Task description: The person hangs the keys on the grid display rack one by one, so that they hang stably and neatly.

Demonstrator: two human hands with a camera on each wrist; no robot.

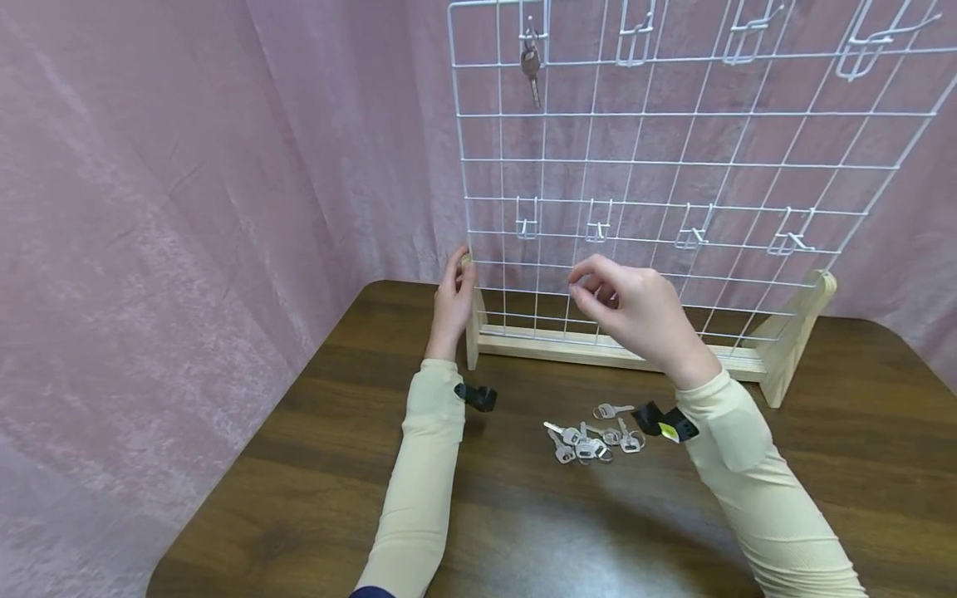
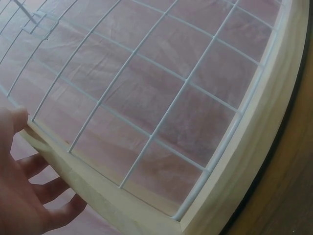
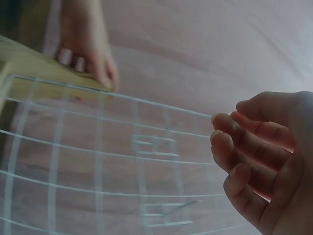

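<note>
My left hand (image 1: 453, 301) holds the upright wooden side piece (image 2: 83, 181) of a white wire grid rack (image 1: 591, 159) at its left end. In the left wrist view the thumb lies near the grid's edge and the other fingers bend round the wood's outer side. My right hand (image 1: 635, 311) is in the air before the lower grid, its fingers loosely curved and nothing between them. On the table below it lies a small pile of silver keys (image 1: 586, 448) with rings. One key (image 1: 531, 62) hangs from the upper left hook (image 1: 532, 33).
More white hooks (image 1: 635, 31) sit along the upper part of the grid, and a lower row of short hooks (image 1: 526, 224) runs beneath. A wooden foot (image 1: 798, 340) supports the right end. The brown table (image 1: 321, 448) meets a pink curtain (image 1: 187, 166) behind.
</note>
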